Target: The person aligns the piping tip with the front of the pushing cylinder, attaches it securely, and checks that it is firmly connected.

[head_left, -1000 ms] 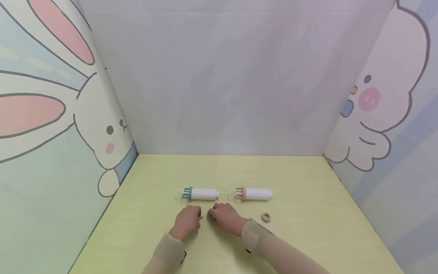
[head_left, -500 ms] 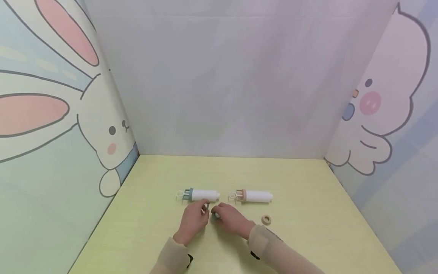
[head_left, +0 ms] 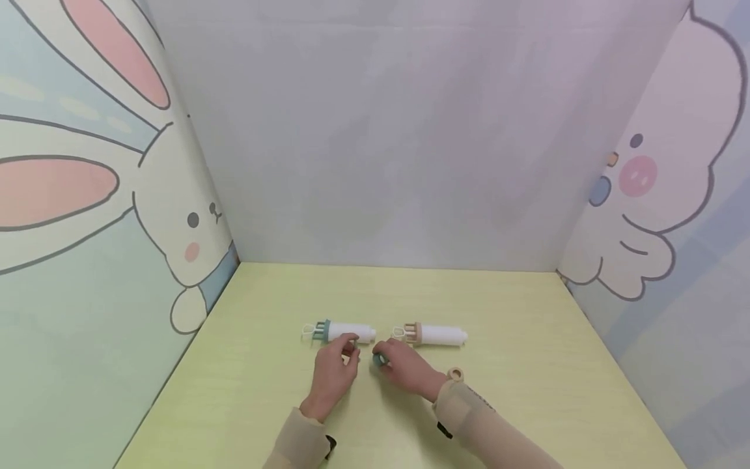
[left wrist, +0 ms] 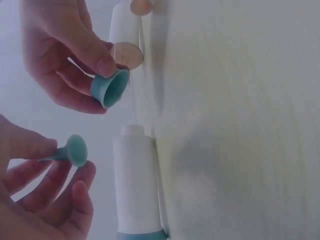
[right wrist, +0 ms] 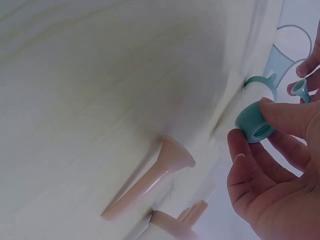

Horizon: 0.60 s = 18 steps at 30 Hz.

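Observation:
My left hand (head_left: 335, 374) pinches a small teal nozzle (left wrist: 75, 150) by its narrow stem, with its flared mouth facing outward. My right hand (head_left: 413, 370) grips a teal screw cap (right wrist: 253, 121) between thumb and fingers; threads show inside its opening. The two pieces are held apart, facing each other above the table. Just beyond the left hand lies a white tube with a teal handled end (head_left: 348, 333), like a cookie press or large syringe. A matching white tube with a pinkish-beige end (head_left: 441, 335) lies beyond the right hand.
A beige ring cap (head_left: 456, 374) lies by the right sleeve. Under the right arm, a pinkish nozzle (right wrist: 162, 167) lies on the table, hidden in the head view. The pale yellow table (head_left: 263, 293) is bounded by a grey back wall (head_left: 387, 143) and cartoon-printed side walls.
The left hand has moved forward and to the right with the nozzle, its fingers now turned upward. The right hand has shifted slightly forward and right with the teal cap.

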Available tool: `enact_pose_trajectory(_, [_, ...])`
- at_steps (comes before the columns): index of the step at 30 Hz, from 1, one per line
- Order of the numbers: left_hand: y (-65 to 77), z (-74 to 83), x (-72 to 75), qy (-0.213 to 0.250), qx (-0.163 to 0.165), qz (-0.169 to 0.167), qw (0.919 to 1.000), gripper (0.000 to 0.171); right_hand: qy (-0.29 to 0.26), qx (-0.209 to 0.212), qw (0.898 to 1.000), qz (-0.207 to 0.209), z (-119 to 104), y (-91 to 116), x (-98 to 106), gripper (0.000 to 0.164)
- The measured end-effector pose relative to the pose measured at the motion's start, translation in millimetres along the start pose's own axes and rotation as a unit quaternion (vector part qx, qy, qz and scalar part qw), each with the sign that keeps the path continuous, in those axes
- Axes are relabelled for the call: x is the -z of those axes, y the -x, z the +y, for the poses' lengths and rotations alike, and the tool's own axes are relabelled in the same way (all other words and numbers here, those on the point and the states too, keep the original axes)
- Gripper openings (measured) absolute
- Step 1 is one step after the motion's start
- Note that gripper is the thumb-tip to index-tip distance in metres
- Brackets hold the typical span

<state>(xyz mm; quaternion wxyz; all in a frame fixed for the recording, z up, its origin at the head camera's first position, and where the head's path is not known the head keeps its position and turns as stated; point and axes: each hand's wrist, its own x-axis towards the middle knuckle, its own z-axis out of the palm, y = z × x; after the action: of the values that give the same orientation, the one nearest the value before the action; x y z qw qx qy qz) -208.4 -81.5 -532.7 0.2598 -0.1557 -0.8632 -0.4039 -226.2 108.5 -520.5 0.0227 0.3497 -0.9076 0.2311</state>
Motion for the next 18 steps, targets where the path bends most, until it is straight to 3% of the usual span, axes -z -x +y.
enact_pose_trajectory(4, [-0.8,-2.3,-0.1,-0.014,-0.029,0.014,0.9994,0.027,-0.009,0.001,1.0,0.014,2.8,-0.6,2.8,0.027])
enact_pose_trajectory(8, [1.2,-6.6,-1.6,-0.017,-0.038,0.006,0.9991,0.028,-0.018,0.01,0.999,0.03,5.1,-2.8,3.6,0.028])
enact_pose_trajectory(18, [4.7,-6.5,-2.1,0.012,0.023,-0.088,0.9958,0.047,-0.068,0.013,0.996,0.055,3.2,-7.3,4.8,0.028])
